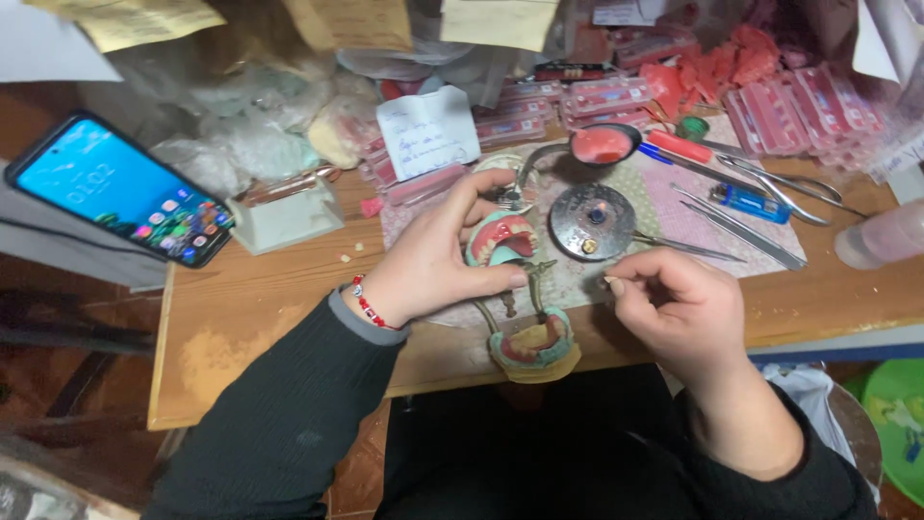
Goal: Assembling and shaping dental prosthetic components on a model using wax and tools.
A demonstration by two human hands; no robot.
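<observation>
The left hand (433, 255) holds the upper denture model (502, 239) of an opened dental articulator (527, 323), fingers closed around its pink wax rim, at the wooden worktop (260, 308) edge. The right hand (674, 299) pinches a tiny piece at its fingertips (616, 284), near a small lit burner (593, 221).

On the desk (241, 318) lie 1 phone (120, 190), 1 blue lighter (751, 203) and 1 round metal burner (593, 221). 2 dental casts show: 1 upper cast (500, 239) and 1 lower cast (535, 347). 1 spoon of pink wax (602, 145) rests nearby.
</observation>
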